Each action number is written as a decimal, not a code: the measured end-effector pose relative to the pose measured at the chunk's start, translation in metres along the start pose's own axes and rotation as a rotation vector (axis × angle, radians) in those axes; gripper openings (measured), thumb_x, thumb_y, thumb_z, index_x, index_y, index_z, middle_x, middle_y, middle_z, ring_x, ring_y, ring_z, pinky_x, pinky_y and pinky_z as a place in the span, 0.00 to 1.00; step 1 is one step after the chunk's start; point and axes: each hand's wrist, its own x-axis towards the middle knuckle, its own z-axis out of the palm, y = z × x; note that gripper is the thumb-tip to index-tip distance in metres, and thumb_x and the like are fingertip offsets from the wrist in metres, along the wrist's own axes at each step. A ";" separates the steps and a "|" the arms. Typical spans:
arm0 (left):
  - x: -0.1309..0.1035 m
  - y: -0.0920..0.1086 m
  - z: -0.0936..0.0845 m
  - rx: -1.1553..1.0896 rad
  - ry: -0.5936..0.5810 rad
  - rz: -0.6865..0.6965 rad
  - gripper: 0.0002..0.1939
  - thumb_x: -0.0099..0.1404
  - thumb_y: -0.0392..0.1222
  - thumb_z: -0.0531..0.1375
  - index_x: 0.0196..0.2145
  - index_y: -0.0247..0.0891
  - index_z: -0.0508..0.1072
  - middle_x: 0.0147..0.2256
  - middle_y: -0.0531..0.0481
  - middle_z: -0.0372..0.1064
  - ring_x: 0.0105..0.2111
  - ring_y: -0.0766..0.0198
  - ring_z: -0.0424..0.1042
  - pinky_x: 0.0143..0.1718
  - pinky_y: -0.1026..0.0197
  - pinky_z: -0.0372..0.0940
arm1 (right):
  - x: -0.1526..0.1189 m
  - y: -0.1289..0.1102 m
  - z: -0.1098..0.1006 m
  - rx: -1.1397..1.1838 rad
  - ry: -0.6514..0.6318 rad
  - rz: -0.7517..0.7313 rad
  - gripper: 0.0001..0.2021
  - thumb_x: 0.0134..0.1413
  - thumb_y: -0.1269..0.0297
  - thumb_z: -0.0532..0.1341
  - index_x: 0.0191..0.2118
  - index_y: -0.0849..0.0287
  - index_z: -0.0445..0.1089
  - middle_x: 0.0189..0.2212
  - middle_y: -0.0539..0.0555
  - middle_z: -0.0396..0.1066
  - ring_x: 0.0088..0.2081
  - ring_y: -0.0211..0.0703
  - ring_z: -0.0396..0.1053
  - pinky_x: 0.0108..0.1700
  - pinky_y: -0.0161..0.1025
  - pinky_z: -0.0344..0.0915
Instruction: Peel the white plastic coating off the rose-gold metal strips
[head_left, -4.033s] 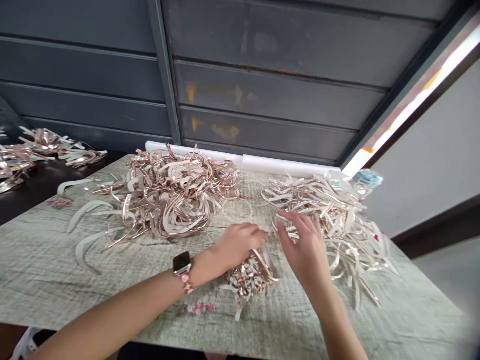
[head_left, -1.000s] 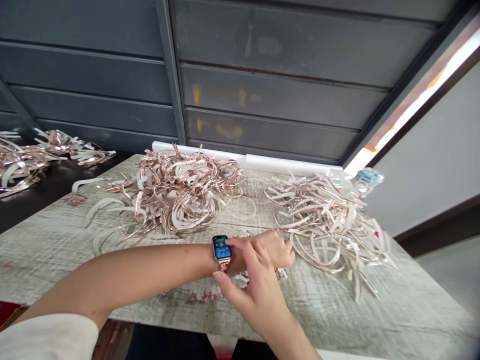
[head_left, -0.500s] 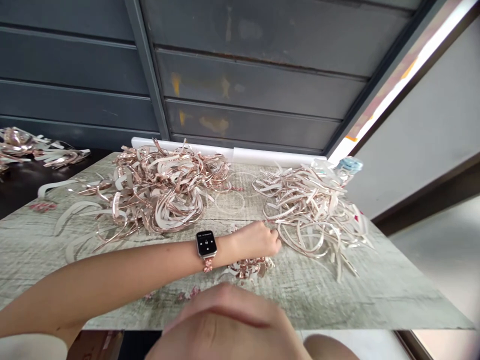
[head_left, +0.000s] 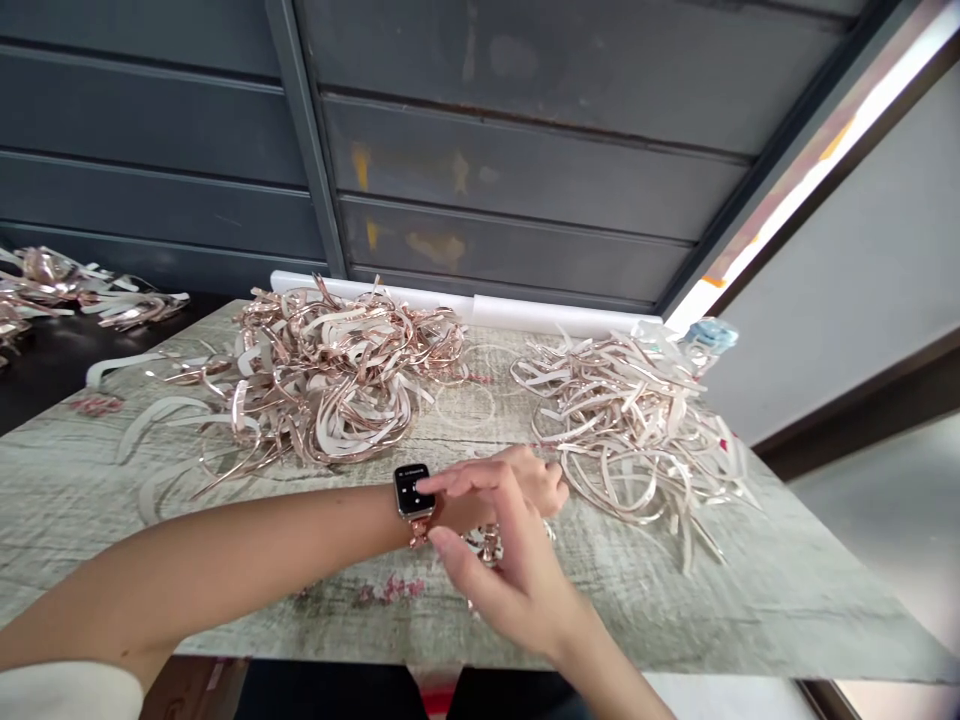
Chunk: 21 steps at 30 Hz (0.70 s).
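Observation:
A smartwatch [head_left: 407, 497] with a dark lit screen and a rose-gold link band sits on my left wrist. My left hand [head_left: 541, 482] is curled into a loose fist over the table, and nothing shows sticking out of it. Reaching across from the lower right, my right hand [head_left: 525, 585] has its index fingertip at the watch screen. Its thumb is spread apart below, and it holds nothing. Partly hidden beneath my hands lies a small bunch of shiny rose-gold strips [head_left: 489, 543].
A large tangled heap of rose-gold and white strips [head_left: 352, 380] lies left on the wood-patterned table [head_left: 720, 620]. A paler heap [head_left: 622, 400] lies right, with a clear-and-blue plastic item [head_left: 709, 340] behind it. White rolls [head_left: 562, 315] line the dark panelled wall [head_left: 525, 150]. More strips [head_left: 67, 285] lie far left.
My right hand has moved from low, close to the camera, up to the watch, its index finger now extended onto the screen. My left fist stays nearly in place.

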 end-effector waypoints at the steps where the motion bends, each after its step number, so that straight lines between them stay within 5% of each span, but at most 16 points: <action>1: -0.011 0.005 0.000 -0.055 0.025 0.012 0.25 0.60 0.70 0.54 0.29 0.45 0.66 0.33 0.52 0.68 0.34 0.60 0.75 0.32 0.60 0.75 | -0.002 0.009 0.003 0.014 -0.016 0.016 0.13 0.62 0.65 0.61 0.51 0.53 0.62 0.50 0.56 0.76 0.55 0.48 0.72 0.54 0.49 0.72; 5: -0.034 0.027 0.012 -0.447 0.275 -0.034 0.18 0.58 0.62 0.58 0.31 0.45 0.67 0.45 0.55 0.69 0.53 0.58 0.71 0.46 0.59 0.75 | -0.005 0.018 0.013 0.001 -0.143 -0.033 0.22 0.59 0.59 0.64 0.57 0.54 0.59 0.57 0.58 0.72 0.66 0.56 0.58 0.62 0.56 0.63; 8: -0.035 0.041 0.031 -0.404 0.344 -0.107 0.23 0.65 0.61 0.44 0.31 0.41 0.67 0.49 0.53 0.65 0.59 0.53 0.66 0.49 0.54 0.72 | -0.001 0.012 0.012 -0.022 -0.155 0.017 0.20 0.61 0.61 0.63 0.56 0.54 0.62 0.53 0.57 0.72 0.62 0.54 0.62 0.61 0.54 0.64; 12: -0.040 0.046 0.047 -0.253 0.286 -0.134 0.36 0.64 0.72 0.37 0.35 0.42 0.70 0.47 0.51 0.61 0.56 0.51 0.67 0.49 0.53 0.72 | -0.004 0.014 0.005 -0.026 -0.066 0.142 0.17 0.63 0.63 0.62 0.55 0.54 0.62 0.51 0.57 0.70 0.55 0.51 0.67 0.58 0.51 0.66; 16: -0.046 0.045 0.046 -0.139 0.199 -0.127 0.34 0.63 0.72 0.42 0.36 0.42 0.73 0.41 0.49 0.59 0.54 0.50 0.69 0.46 0.56 0.73 | -0.009 0.020 0.003 0.032 -0.008 0.182 0.20 0.63 0.63 0.62 0.59 0.53 0.59 0.52 0.57 0.66 0.54 0.49 0.67 0.56 0.49 0.68; 21: -0.046 0.040 0.042 -0.264 0.184 -0.002 0.33 0.56 0.76 0.47 0.36 0.44 0.69 0.42 0.49 0.59 0.55 0.54 0.68 0.53 0.59 0.69 | -0.009 0.021 0.006 0.057 -0.043 0.124 0.21 0.62 0.64 0.62 0.57 0.51 0.58 0.52 0.56 0.67 0.58 0.50 0.65 0.59 0.49 0.65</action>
